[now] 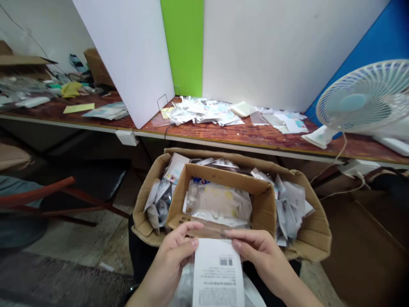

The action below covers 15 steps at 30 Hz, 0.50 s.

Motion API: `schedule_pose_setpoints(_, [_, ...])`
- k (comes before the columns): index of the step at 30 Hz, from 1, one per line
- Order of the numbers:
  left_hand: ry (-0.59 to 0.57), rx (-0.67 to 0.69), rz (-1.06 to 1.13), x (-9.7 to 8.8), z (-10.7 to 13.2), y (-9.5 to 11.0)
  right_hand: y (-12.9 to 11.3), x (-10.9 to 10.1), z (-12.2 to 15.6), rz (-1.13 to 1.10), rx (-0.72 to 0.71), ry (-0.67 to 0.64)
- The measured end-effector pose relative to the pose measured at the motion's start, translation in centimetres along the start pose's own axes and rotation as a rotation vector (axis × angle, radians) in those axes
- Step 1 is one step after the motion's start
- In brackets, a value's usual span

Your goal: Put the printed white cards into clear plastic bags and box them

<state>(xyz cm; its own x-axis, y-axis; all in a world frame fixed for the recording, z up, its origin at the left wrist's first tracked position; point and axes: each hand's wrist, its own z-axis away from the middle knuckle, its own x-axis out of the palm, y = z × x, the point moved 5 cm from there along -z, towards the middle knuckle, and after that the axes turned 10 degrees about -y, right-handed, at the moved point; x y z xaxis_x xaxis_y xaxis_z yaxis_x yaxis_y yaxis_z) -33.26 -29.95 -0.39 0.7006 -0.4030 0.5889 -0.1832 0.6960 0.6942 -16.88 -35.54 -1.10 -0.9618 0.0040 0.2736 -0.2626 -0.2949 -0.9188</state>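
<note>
Low in the middle of the head view is a clear plastic bag (209, 231), its see-through top edge stretched between my two hands. A white printed card (217, 273) with a barcode and lines of text lies at the bag. My left hand (174, 258) pinches the bag's upper left corner between thumb and fingers. On the other side my right hand (260, 253) pinches the upper right corner. Just beyond my fingers, a small cardboard box (223, 174) holds filled clear packets (223, 202). Whether the card is fully inside the bag I cannot tell.
The small box sits in a larger cardboard carton (311, 243) with more packets around it. Behind runs a wooden table (211, 133) with a heap of white cards (204, 111) and a fan (354, 100) at right. A chair (86, 187) stands at left, beside a person's leg.
</note>
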Motion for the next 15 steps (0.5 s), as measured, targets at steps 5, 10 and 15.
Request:
schedule_pose_setpoints(5, [0.009, -0.072, -0.204, -2.0, 1.7, -2.5, 1.0, 0.2, 2.7, 0.252, -0.072, 0.012])
schedule_pose_setpoints(10, [-0.067, -0.014, -0.567, -2.8, 2.7, -2.3, 1.0, 0.5, 4.6, 0.473, -0.209, -0.046])
schedule_pose_setpoints(15, [-0.166, 0.005, -0.591, -2.3, 3.0, -1.8, 1.3, 0.2, 5.5, 0.495, -0.229, -0.047])
